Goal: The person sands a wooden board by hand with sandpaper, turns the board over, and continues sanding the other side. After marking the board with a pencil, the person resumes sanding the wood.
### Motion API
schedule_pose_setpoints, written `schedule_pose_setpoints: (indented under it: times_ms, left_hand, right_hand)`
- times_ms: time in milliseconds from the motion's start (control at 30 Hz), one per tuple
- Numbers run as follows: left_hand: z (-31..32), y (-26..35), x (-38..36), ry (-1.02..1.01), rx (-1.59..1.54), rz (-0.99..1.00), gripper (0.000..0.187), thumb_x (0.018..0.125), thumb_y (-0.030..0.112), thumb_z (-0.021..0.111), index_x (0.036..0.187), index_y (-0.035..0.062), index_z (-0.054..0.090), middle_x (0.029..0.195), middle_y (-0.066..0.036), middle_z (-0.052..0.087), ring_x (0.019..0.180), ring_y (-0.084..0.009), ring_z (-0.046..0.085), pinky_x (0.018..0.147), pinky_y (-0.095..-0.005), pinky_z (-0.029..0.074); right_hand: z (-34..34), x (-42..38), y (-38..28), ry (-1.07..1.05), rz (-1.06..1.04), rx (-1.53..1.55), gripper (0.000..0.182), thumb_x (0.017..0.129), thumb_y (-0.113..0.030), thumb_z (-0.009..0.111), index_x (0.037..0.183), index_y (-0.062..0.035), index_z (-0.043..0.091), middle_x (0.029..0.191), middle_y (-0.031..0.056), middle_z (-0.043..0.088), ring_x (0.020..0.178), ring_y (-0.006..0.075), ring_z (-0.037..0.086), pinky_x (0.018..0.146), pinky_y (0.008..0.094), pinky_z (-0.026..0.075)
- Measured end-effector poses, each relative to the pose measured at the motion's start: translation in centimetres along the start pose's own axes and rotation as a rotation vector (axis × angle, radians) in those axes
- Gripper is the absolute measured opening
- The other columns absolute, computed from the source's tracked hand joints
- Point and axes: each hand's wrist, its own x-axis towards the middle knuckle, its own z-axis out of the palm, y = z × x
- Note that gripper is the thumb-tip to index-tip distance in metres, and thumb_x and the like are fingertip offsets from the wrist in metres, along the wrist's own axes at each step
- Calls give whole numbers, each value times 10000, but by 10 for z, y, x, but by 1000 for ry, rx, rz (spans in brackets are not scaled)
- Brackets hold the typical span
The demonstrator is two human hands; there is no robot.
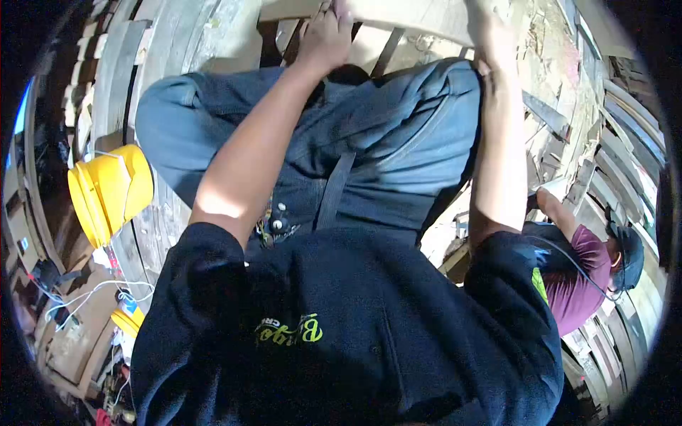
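My left hand (327,37) is at the top of the view with its fingers curled closed. A small dark purplish bit shows at its fingertips, but the frame edge cuts off whatever it holds. A pale wooden board (419,15) lies across the top, just beyond my knees, and my left hand is by its left part. At the board's right part is my right hand (489,35), overexposed and blurred, so how its fingers lie cannot be made out. Slatted wood with dark gaps shows beneath the board.
A yellow bucket (114,192) lies tilted by my left knee, with a white cable (99,287) below it. To the right sits another person in a maroon shirt (584,284) and dark cap, one arm stretched forward. Wooden planks (117,78) surround us on both sides.
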Motion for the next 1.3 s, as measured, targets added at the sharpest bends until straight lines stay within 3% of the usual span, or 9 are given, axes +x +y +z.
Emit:
schedule_pose_setpoints:
  times_ms: [367,500,533,700,833,1000,1100,1133,1300]
  left_hand:
    - [-45,23,25,-340,-91,-312,653,1007,481,211,1467,25,292,1421,-287,421,1303,-416,439,1087,-459,351]
    - [-96,38,46,-660,-17,-501,564,1000,415,303,1243,-27,553,1156,-336,602,1134,-424,579,953,-449,447]
    - [-86,18,40,-326,11,-190,534,990,387,329,1081,-49,622,1024,-337,642,1044,-437,619,877,-455,472]
    - [-92,-6,29,-78,-155,-170,583,1014,416,302,1340,-37,469,1113,-323,628,1107,-390,607,945,-416,446]
    - [-90,-21,14,-179,-87,-272,668,1014,530,272,1468,44,340,1417,-256,458,1357,-309,416,1129,-305,292]
    - [-82,-26,20,-342,-50,-206,538,1006,422,387,1236,-50,505,1268,-308,515,1194,-446,504,1024,-467,389]
    - [-100,7,23,-343,146,-196,600,1008,425,348,1281,-91,486,1188,-361,561,1143,-502,528,1013,-513,398]
    - [-93,-1,23,-270,165,-117,594,1008,428,349,1183,-99,558,1159,-368,569,1119,-499,543,992,-516,412]
    - [-72,-19,23,-250,15,-126,567,1000,432,378,1122,-77,597,1047,-349,607,1058,-508,557,946,-525,427]
  right_hand:
    - [-3,7,-1,-65,31,54,518,955,-301,574,1305,73,494,1354,172,535,1291,230,477,1104,309,330]
    - [3,7,-2,-69,52,93,526,960,-301,567,1312,81,485,1341,179,548,1261,233,510,1077,307,365]
    - [4,2,-4,-72,41,72,527,961,-305,566,1312,80,486,1335,181,552,1253,237,517,1072,308,372]
    - [7,-13,-21,-78,1,-111,545,959,-339,559,1302,82,516,1302,189,576,1241,242,517,1061,336,367]
    - [18,-31,-43,-35,-4,-216,464,944,-322,580,1224,48,580,1230,158,607,1173,221,550,1018,331,404]
    - [12,-7,-17,58,28,2,492,940,-271,594,1277,78,508,1200,149,615,1152,226,561,997,324,426]
    - [-15,3,-20,73,244,-563,417,915,-358,597,1133,-5,629,881,100,676,826,177,628,739,312,498]
    - [7,-13,-19,60,109,72,548,937,-264,604,1319,102,460,1293,176,565,1206,238,534,1038,306,401]
    - [13,-16,-27,135,0,-155,450,930,-340,563,1172,37,613,1178,179,630,1134,222,554,971,349,412]
